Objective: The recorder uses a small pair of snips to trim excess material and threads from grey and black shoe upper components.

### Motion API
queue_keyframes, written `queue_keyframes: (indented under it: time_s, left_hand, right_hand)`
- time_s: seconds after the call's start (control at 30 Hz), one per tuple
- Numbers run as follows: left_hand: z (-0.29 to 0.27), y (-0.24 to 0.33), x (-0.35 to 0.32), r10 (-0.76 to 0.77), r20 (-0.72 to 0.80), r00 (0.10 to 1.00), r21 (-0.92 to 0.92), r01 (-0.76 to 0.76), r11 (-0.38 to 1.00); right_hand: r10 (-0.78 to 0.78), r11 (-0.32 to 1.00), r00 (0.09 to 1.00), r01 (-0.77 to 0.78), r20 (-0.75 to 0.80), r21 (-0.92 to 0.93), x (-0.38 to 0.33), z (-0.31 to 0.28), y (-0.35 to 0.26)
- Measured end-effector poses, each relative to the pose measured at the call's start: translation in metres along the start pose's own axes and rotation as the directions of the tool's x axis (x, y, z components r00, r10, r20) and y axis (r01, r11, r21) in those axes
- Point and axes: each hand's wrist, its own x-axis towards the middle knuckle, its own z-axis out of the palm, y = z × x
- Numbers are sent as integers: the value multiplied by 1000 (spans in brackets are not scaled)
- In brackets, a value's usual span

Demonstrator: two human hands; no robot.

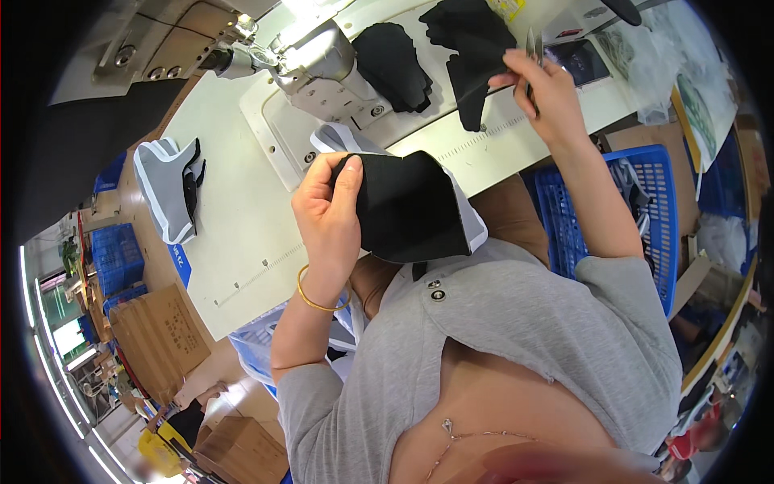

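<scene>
1. Right now the left hand (326,214) pinches a black fabric panel (407,206) with pale lining, held above the sewing table (234,234).
2. Raised well apart, the right hand (552,93) grips small thread snips (532,48), fingers closed.
3. Trimming seems underway; the next cut needs the snips brought to the panel's edge.

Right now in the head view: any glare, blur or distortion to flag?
Head view: glare blows out the top of the sewing machine and the white table near it; fisheye bends the table edges and blackens the corners; the black fabric piece in the left hand reads sharp, the bottom edge is blurred.
</scene>
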Motion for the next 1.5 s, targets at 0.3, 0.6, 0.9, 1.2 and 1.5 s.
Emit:
queue_keyframes:
  time_s: [0.3,0.6,0.9,1.2,1.5]
  left_hand:
    - [-3,-3,-4,-9,-10,1000,2,9,1000]
    - [-4,-1,-8,-100,-10,995,-166,97,981]
    - [4,6,-13,-126,9,992,-415,118,902]
    - [5,2,-16,-76,-44,996,-318,58,946]
    - [5,0,-16,-52,-48,997,-379,30,925]
  right_hand:
    - [239,925,970,-240,-39,-295,-17,-14,19]
    - [-180,880,953,267,243,-392,-42,33,-33]
    - [204,946,844,-41,496,-321,-74,97,-35]
    - [153,932,822,64,548,-356,-64,100,-23]
    - [173,928,839,37,517,-370,-61,99,-23]
